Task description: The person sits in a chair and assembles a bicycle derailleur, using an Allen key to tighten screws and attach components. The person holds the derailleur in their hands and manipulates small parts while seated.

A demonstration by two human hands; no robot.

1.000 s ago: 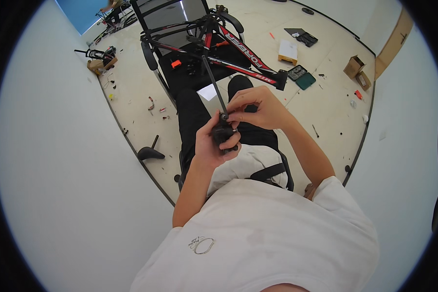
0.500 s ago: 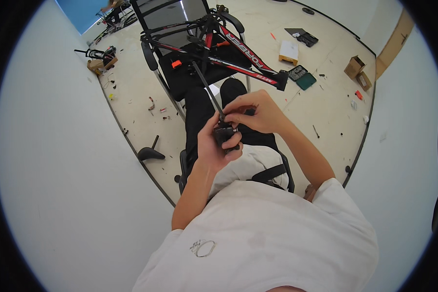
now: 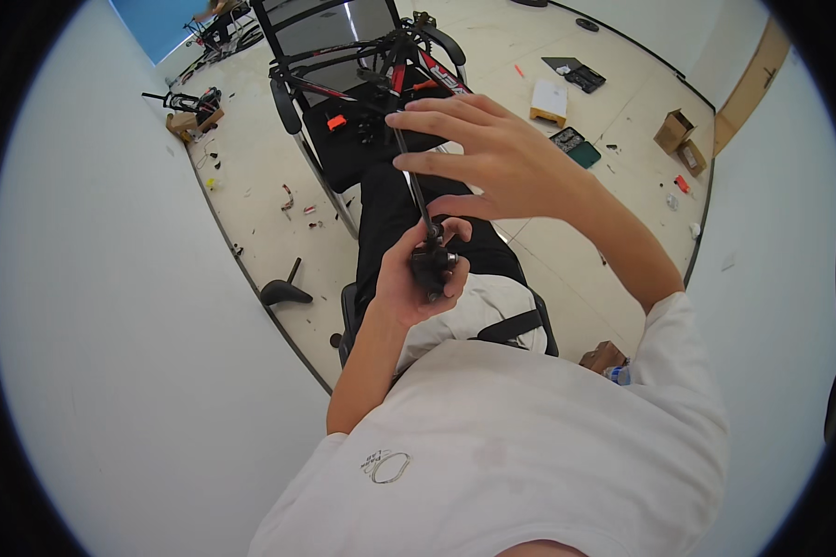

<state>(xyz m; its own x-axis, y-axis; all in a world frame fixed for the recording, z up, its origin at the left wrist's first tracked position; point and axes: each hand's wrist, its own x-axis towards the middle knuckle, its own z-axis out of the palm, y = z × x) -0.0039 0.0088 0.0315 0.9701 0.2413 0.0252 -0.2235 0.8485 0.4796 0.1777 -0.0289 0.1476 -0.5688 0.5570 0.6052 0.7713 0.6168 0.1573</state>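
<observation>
My left hand (image 3: 404, 283) is wrapped round a small black bicycle part (image 3: 430, 267) with a shiny round bolt end on its side. Out of the top of this part runs a long, thin dark rod (image 3: 418, 197), pointing away from me toward the chair. Whether the rod belongs to the part or is a separate tool, I cannot tell. My right hand (image 3: 506, 162) is raised over the rod, its fingers spread apart, holding nothing. Its fingertips are close to the rod; contact is not clear. Part of the bicycle frame is hidden behind this hand.
A black chair (image 3: 320, 167) in front of my knees bears the black-and-red bicycle frame (image 3: 399, 74) and an orange item (image 3: 336, 122). A bicycle saddle (image 3: 286, 293) lies on the floor at left. Toolboxes (image 3: 576, 147) and cardboard boxes (image 3: 675, 130) lie at right.
My right hand has left the top of the black part, opened, and moved up and away along the rod. The rod's far end has swung slightly right; my left hand keeps its hold.
</observation>
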